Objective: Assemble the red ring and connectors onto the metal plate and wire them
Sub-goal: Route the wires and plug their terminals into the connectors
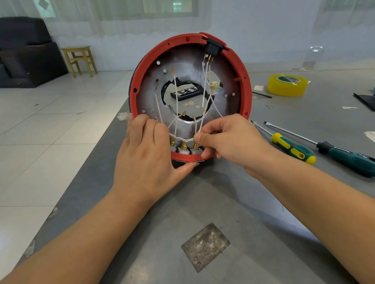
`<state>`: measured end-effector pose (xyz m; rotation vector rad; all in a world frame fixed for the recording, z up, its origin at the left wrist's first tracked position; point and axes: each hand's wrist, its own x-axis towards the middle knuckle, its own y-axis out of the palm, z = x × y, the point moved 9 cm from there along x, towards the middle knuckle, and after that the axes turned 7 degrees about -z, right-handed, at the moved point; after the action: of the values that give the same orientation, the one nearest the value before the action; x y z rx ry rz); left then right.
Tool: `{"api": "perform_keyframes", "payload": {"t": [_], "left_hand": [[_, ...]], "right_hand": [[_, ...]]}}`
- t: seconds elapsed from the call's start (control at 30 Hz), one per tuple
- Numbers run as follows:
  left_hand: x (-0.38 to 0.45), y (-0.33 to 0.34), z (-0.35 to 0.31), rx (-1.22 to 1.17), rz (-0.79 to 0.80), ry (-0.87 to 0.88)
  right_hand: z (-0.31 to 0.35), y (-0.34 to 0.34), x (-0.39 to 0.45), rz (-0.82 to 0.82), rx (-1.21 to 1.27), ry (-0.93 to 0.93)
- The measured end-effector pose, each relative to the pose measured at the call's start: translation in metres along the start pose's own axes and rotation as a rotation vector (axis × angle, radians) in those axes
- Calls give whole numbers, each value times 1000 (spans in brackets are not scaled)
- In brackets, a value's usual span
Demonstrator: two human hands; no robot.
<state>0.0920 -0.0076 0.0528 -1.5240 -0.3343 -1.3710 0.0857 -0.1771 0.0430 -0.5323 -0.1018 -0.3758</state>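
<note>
- Red ring point(244, 86) with the metal plate point(180, 74) seated inside it stands on edge at the centre of the frame, lower rim on the grey tabletop point(211, 208), tilted so its inner face is turned to the camera, likely to keep the terminals in sight
- Left hand point(147, 154) grips the lower left rim, fingers curled over the edge and thumb under it, seemingly to steady the assembly
- Right hand point(230, 142) pinches a thin white wire point(205, 121) between thumb and forefinger just above the rightmost of three white connectors point(183, 148) at the bottom rim, probably seating a terminal
- The plate is dull silver with a ragged central hole; loose white wires run up to a black switch point(212, 45) at upper right
- Two screwdrivers point(353, 160) lie at the right, a yellow tape roll point(287, 84) beyond them
</note>
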Motion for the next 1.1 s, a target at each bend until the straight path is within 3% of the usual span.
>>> {"api": "perform_keyframes", "payload": {"t": [0.4, 0.67, 0.8, 0.9, 1.0, 1.1], "left_hand": [[-2, 1, 1, -9, 1, -10], [-1, 1, 4, -42, 24, -53], [1, 0, 4, -66, 25, -78], [1, 1, 7, -40, 46, -100], [0, 1, 11, -25, 46, -103], [-1, 2, 12, -17, 50, -89]], "right_hand": [[12, -7, 1, -31, -255, -165], [15, -4, -3, -78, -300, -255], [20, -8, -8, -162, -362, -331], [32, -18, -27, -343, -494, -532], [33, -7, -45, -224, -554, -725], [21, 7, -43, -97, -757, -747]]}}
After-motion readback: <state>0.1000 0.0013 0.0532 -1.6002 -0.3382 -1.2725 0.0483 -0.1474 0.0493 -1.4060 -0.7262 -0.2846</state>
